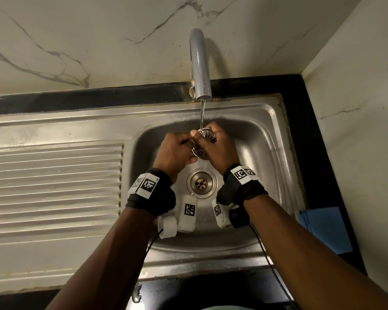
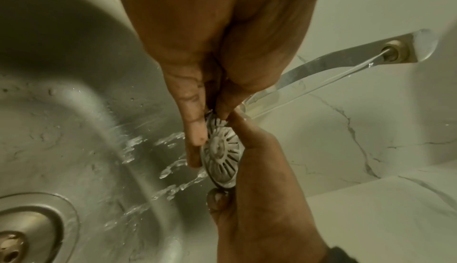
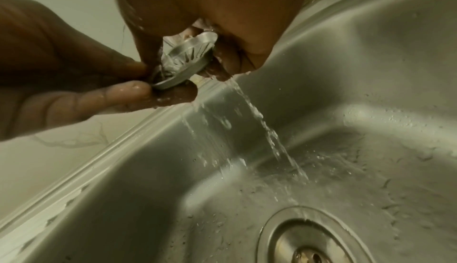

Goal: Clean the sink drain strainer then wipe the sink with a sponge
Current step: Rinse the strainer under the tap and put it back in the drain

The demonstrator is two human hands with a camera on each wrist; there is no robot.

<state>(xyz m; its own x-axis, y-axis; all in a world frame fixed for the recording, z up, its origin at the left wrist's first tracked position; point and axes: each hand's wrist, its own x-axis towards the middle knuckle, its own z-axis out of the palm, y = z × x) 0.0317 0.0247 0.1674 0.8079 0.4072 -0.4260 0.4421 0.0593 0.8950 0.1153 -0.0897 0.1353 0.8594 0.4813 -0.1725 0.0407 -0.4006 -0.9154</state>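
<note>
Under the tap: strainer held tilted on edge, stream hitting its upper rim.
Hands: my left hand and right hand both pinch its rim from opposite sides.

Strainer between both hands, under faucet, above drain.

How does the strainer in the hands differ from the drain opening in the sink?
The strainer is lifted, held on edge under the running tap by the left hand and the right hand; the drain opening lies flat in the sink bottom. The strainer has many thin slots spreading from its centre; the drain opening shows a few small round holes. Water strikes the strainer directly; it only runs down toward the drain opening. Both are round and metal.
</note>
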